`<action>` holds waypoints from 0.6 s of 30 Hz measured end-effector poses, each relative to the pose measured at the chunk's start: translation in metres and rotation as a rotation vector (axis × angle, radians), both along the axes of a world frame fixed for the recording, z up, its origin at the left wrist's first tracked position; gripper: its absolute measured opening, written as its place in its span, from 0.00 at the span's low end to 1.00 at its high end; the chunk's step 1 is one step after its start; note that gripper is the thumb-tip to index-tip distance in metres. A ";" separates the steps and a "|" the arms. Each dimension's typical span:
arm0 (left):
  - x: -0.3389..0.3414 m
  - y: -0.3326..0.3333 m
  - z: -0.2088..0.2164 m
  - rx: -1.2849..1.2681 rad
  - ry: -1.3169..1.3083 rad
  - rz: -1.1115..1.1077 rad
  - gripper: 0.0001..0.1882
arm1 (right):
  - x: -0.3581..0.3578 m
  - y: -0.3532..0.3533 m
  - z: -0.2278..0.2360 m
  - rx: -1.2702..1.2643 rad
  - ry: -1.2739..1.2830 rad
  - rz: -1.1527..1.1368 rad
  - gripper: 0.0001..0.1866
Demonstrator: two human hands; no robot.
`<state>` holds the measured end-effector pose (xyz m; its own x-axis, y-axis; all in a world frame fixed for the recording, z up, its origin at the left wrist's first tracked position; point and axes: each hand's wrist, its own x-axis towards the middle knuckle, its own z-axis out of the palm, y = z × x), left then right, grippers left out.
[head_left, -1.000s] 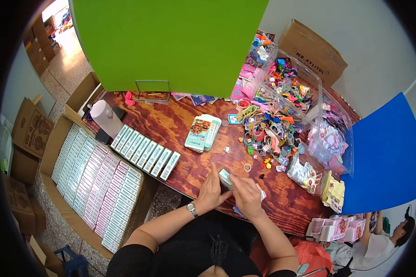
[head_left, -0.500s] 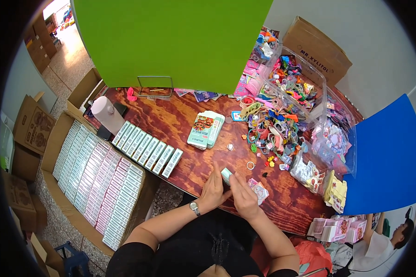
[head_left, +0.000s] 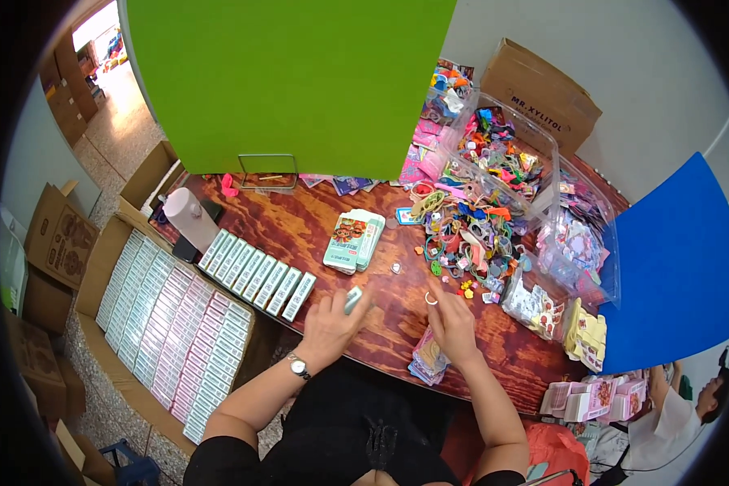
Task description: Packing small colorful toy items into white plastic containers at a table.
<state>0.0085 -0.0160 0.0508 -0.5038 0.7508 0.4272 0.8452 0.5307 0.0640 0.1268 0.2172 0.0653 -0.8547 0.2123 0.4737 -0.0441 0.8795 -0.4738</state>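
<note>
I see left hand [head_left: 330, 324] grasping a small boxed pack [head_left: 353, 299], light and stiff, best pinched at its edges; right hand [head_left: 452, 322] released, beside hair ties [head_left: 462, 243].

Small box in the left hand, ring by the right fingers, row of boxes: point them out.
small box [head_left: 353, 299], head view, its top face
ring [head_left: 431, 300], head view, its band
row of boxes [head_left: 257, 273], head view, middle box

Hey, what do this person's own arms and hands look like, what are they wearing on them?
Both forearms are bare; short black sleeves end near the shoulders at the lower edge of the head view. The left hand has a wristwatch with a round pale face on a dark strap. The right hand wears no watch or glove. No rings can be made out.
</note>
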 end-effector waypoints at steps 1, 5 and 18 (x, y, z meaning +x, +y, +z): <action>-0.004 -0.007 0.001 -0.066 -0.006 0.024 0.34 | -0.006 0.004 -0.008 0.029 -0.009 0.000 0.24; -0.015 -0.027 -0.008 -0.162 0.160 0.134 0.26 | -0.055 -0.008 -0.026 0.117 -0.094 0.119 0.25; -0.022 -0.034 -0.004 -0.185 0.035 0.190 0.33 | -0.124 -0.052 -0.044 0.305 -0.187 0.209 0.17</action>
